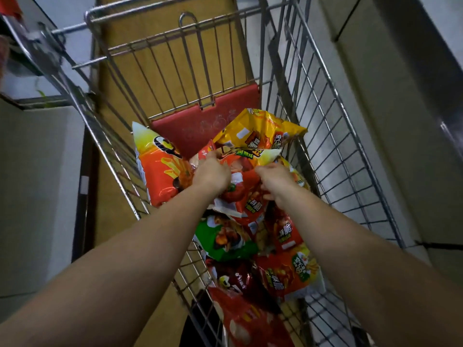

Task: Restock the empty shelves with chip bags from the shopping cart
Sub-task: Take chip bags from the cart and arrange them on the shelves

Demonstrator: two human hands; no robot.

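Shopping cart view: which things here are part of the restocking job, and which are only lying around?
Part of the job:
- shopping cart
- chip bags piled in it
- red bag under both hands
- left hand, right hand

Only around:
- red seat flap
- cardboard behind the cart
- floor tiles

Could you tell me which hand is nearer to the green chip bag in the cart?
Right. The right hand is just above the green chip bag, slightly to its right; the left hand reaches further up, over the red bags.
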